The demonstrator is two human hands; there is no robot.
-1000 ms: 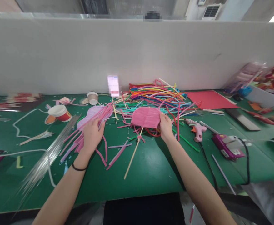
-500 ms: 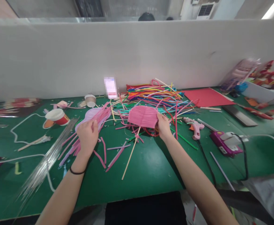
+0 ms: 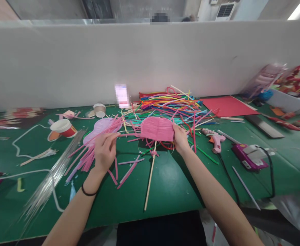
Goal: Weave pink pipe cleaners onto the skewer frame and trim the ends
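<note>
1. Left side: thin clear rods [image 3: 62, 159] lie slantwise, with a white cord [image 3: 31, 172] running across them; a paper cup [image 3: 67, 129] stands above.
2. Left of centre: loose pink strips [image 3: 87, 161] overlap a lilac panel [image 3: 95, 134], crowding the space beside the left hand.
3. The left hand [image 3: 105, 148] seems to pinch one pink strip [image 3: 130, 135] at its fingertips, pointing it toward the pink panel; whether they touch, I cannot tell.
4. Centre: the pink panel [image 3: 157, 129] is gripped at its right edge by the right hand [image 3: 181, 140], a wooden stick [image 3: 150, 181] below. The step looks like lining the strip up with the panel; that calls for a steady right grip and a straight strip.
5. Behind: a heap of coloured strips [image 3: 170, 102] could snag the panel.
6. Right: a pink glue gun [image 3: 217, 141] lies near a purple power strip [image 3: 248, 159].
</note>
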